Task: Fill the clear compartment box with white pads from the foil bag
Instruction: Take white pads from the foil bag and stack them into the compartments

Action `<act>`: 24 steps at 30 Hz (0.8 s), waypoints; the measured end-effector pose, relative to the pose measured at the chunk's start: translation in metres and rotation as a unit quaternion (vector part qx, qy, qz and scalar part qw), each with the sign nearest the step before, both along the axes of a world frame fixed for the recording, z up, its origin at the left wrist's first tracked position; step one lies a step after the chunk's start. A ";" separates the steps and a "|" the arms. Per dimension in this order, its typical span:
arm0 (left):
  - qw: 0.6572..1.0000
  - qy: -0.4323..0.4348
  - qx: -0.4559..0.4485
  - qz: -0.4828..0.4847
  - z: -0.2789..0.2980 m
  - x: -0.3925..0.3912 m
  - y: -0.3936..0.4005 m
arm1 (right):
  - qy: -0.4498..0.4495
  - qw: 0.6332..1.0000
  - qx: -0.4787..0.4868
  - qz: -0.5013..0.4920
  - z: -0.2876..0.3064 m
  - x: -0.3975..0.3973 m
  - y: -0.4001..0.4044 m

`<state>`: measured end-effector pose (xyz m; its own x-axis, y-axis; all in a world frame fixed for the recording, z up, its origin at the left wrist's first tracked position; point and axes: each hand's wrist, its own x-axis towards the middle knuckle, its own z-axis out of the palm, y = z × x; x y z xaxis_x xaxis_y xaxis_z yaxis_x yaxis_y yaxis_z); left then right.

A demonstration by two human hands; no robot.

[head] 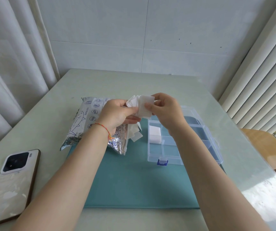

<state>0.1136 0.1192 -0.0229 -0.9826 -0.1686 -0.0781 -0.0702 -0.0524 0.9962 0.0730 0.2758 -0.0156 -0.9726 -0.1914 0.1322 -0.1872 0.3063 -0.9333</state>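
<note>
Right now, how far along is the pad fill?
Done: one near-left cell of the clear plastic compartment box holds a stack of white pads. In hand: left hand and right hand grip a fanned bundle of white pads above the silver foil bag. Left: the other visible cells look empty; loose pads spill from the bag's mouth.

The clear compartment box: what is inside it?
The clear compartment box holds a stack of white pads in its far-left compartment. The near compartments look empty. The right arm hides part of the middle.
</note>
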 end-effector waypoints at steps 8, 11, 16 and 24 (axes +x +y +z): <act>0.999 -0.011 -0.030 0.000 -0.002 -0.003 -0.009 | -0.015 0.999 -0.026 0.024 0.006 -0.005 0.016; 0.999 -0.009 -0.034 0.013 -0.003 -0.003 -0.010 | -0.075 0.987 -0.128 0.067 0.011 -0.007 0.025; 1.000 0.001 -0.011 0.004 -0.002 -0.003 -0.007 | -0.118 0.978 -0.141 0.095 0.009 -0.005 0.020; 0.998 0.001 0.019 -0.052 0.003 0.001 -0.003 | -0.083 0.992 -0.069 0.063 0.003 -0.002 0.009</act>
